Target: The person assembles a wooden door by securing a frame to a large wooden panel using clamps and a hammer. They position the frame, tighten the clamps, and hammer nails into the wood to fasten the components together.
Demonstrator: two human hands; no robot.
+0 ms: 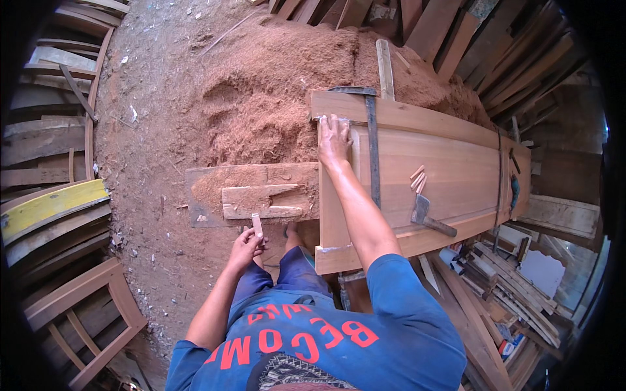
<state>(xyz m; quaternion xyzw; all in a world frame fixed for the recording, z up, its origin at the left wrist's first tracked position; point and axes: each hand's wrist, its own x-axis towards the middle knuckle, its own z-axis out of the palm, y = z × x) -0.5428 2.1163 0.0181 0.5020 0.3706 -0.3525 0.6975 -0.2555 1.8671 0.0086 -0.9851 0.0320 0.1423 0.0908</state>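
My left hand (246, 247) pinches a small pale wooden peg (257, 225) upright, close to the board in front of my legs. Reaching forward, my right hand (335, 139) lies on the near end of a wooden panel door (430, 156), by the joint of its frame, fingers stretched out and holding nothing. White glue-like smears show at that joint and on my fingertips. A metal bar clamp (373, 150) spans the door just right of my right hand. On the door's panel lie a hatchet (430, 219) and several small wooden pegs (418, 178).
Reddish sawdust (267, 85) is heaped beyond the door. A notched wood block (244, 202) lies on a low board (203, 179) beside the door's end. A second clamp (500, 176) crosses the far end. Timber is stacked at both sides, with a wooden frame (124, 296) at lower left.
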